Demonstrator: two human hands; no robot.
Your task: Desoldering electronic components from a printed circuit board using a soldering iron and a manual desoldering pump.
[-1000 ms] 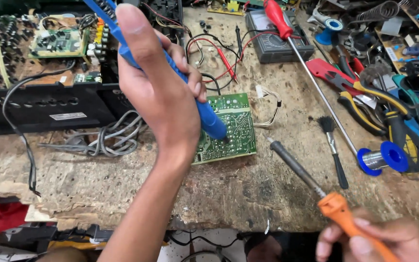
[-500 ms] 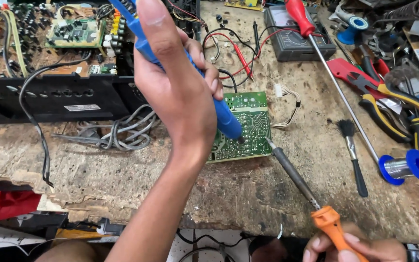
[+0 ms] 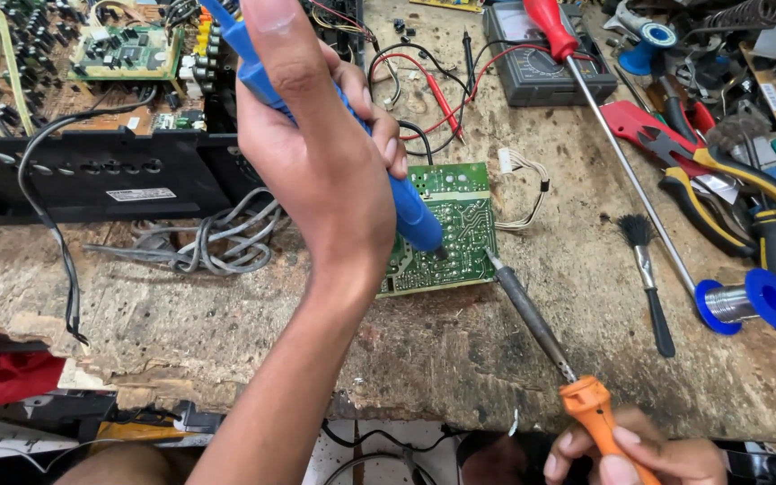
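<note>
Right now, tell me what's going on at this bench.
A person is working on a green circuit board lying solder side up on a worn workbench. The left hand presses a blue desoldering pump onto the board. The right hand holds an orange-handled soldering iron, its tip at the board's right edge. A solder spool and brush lie to the right.

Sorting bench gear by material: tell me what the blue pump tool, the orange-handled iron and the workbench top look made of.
Blue pump tool: likely moulded plastic, smooth with a slight sheen. Soldering iron: dull grey metal shaft, matte orange handle that looks plastic or rubbery. Workbench top: seemingly bare wood, rough, stained, chipped along the front edge. Left hand grips the pump; right hand holds the iron.
</note>
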